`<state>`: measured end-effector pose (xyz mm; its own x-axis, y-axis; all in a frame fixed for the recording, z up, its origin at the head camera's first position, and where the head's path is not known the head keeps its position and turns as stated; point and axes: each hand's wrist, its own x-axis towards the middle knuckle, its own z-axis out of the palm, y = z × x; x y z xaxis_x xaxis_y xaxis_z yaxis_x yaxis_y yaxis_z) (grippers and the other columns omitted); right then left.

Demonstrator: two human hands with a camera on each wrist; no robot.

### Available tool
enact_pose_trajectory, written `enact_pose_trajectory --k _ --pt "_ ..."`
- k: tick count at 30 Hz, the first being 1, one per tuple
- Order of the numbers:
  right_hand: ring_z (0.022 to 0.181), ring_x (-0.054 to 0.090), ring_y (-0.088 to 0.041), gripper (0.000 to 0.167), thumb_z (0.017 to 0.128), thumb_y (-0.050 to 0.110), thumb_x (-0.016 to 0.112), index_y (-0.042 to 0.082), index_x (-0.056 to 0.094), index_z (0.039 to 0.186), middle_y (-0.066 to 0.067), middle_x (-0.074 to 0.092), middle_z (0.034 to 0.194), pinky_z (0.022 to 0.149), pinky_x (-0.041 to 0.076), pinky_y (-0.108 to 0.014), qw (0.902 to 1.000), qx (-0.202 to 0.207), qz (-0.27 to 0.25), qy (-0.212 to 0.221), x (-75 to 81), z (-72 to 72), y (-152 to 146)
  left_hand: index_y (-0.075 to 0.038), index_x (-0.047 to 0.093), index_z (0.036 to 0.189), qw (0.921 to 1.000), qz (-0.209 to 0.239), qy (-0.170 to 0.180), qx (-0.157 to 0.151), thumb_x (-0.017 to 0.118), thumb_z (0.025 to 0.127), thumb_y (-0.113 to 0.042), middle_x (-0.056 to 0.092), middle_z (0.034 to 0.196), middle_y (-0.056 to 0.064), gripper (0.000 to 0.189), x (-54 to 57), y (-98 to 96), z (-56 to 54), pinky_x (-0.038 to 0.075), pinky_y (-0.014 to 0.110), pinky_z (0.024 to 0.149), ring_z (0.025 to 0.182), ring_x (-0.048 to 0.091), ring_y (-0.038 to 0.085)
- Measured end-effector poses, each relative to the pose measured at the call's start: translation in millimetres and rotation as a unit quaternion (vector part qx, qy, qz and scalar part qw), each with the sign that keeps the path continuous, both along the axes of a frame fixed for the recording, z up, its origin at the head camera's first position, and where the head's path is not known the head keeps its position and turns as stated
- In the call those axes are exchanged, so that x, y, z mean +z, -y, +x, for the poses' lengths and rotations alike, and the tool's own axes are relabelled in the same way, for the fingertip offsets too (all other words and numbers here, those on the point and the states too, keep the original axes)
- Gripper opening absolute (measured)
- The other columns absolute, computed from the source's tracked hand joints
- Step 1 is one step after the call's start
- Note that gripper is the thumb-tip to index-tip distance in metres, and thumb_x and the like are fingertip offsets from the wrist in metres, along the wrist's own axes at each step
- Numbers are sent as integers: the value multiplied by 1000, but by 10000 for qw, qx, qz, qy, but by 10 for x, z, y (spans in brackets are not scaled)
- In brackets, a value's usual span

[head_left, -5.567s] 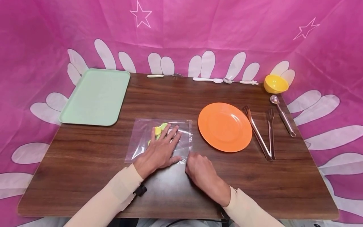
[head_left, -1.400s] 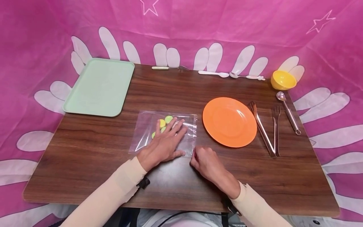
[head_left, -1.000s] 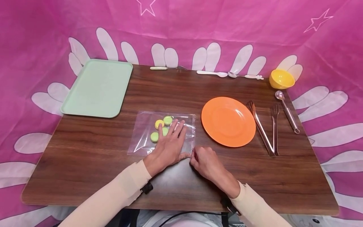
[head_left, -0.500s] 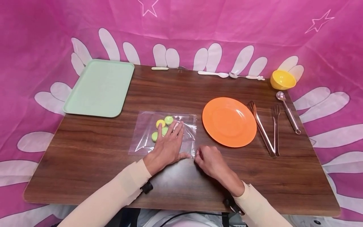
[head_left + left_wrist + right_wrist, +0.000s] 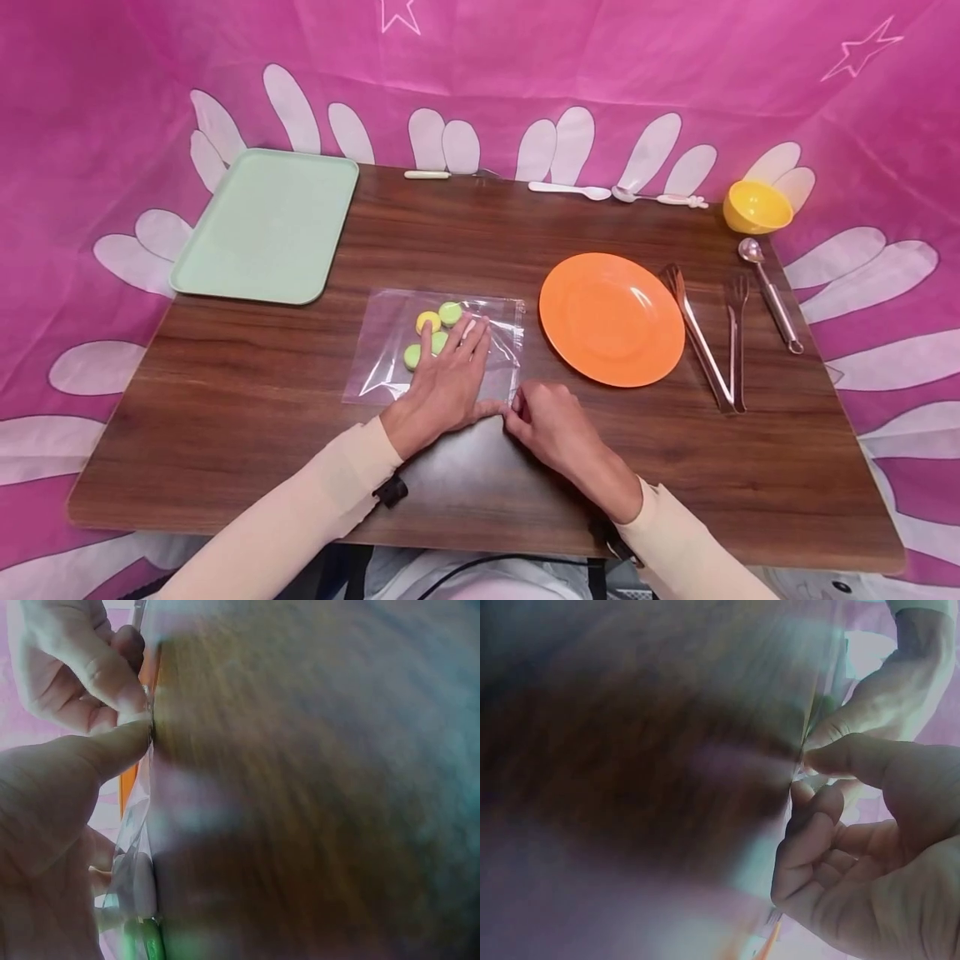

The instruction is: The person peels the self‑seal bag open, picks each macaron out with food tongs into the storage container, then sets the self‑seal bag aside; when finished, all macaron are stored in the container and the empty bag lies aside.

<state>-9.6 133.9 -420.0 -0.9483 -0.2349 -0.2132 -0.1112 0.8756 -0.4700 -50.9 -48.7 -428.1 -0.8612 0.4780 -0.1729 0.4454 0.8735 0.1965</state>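
A clear plastic bag (image 5: 382, 367) lies flat on the table with several macarons in it. A yellow macaron (image 5: 428, 322) and green macarons (image 5: 450, 313) show through the film; a pale one is partly hidden beneath the fingers. My left hand (image 5: 442, 379) rests on the bag with its fingers straight, its thumb at the bag's near right corner. At that same corner my right hand (image 5: 551, 425) pinches the bag's edge between thumb and curled forefinger. In the right wrist view, the right hand (image 5: 862, 840) and left thumb meet at the edge.
An orange plate (image 5: 611, 321) sits right of the bag. Beyond it lie metal tongs (image 5: 705, 342), an ice cream scoop (image 5: 772, 300) and a yellow bowl (image 5: 757, 208). A green tray (image 5: 270, 225) is at back left. A white spoon (image 5: 570, 190) and other cutlery line the back edge.
My left hand has shifted right, uncovering more macarons and bringing its thumb to the bag's corner. My right hand was slightly off the edge half a second ago and is back at it.
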Motion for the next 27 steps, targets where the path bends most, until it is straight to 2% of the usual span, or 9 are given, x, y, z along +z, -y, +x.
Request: enact_pose_trajectory --k 1,3,8,10,15,21,27 --pt "59 54 -15 20 93 16 81 13 66 80 2 55 62 56 46 -31 10000 -26 54 32 15 5 14 -5 32 168 10000 8 8 -6 69 87 -79 24 180 9 115 4 -1 1 15 77 129 170 15 30" --pt "58 54 -16 20 92 16 79 14 65 78 4 54 61 54 45 -33 9997 44 146 -204 -96 5 -19 -6 33 168 10000 13 -26 -16 69 87 -79 25 180 9 114 8 2 3 16 77 129 170 16 30" --pt "56 55 -19 19 88 10 72 14 61 72 3 52 59 53 47 -39 9972 266 48 -700 -221 21 -57 -5 33 168 10000 37 -45 -33 70 88 -76 26 180 9 113 17 10 9 16 76 129 169 18 31" --pt "55 55 -19 18 87 9 69 14 60 72 3 52 59 53 48 -39 9974 298 4 -660 -286 15 -68 -5 30 169 10000 2 57 -25 70 89 -75 22 181 9 113 26 5 8 13 76 129 170 15 31" --pt "55 53 -13 20 86 16 69 22 55 72 8 50 59 52 44 -32 9977 317 200 -573 -652 -36 -199 -6 29 169 9998 -28 206 24 69 89 -76 19 181 8 114 41 -16 1 11 75 130 171 12 30" --pt "58 54 -12 23 88 17 71 25 56 73 10 52 60 55 45 -28 9994 181 241 -155 -689 -73 -280 -7 29 169 9997 -1 226 52 69 88 -77 18 182 7 115 43 -17 -6 10 74 131 171 11 29" --pt "56 54 -12 20 87 14 70 24 58 74 8 51 59 53 44 -28 9994 93 303 -156 -677 -120 -394 -7 29 170 9999 -13 128 40 70 88 -76 22 181 7 114 41 8 0 13 74 131 171 12 28"
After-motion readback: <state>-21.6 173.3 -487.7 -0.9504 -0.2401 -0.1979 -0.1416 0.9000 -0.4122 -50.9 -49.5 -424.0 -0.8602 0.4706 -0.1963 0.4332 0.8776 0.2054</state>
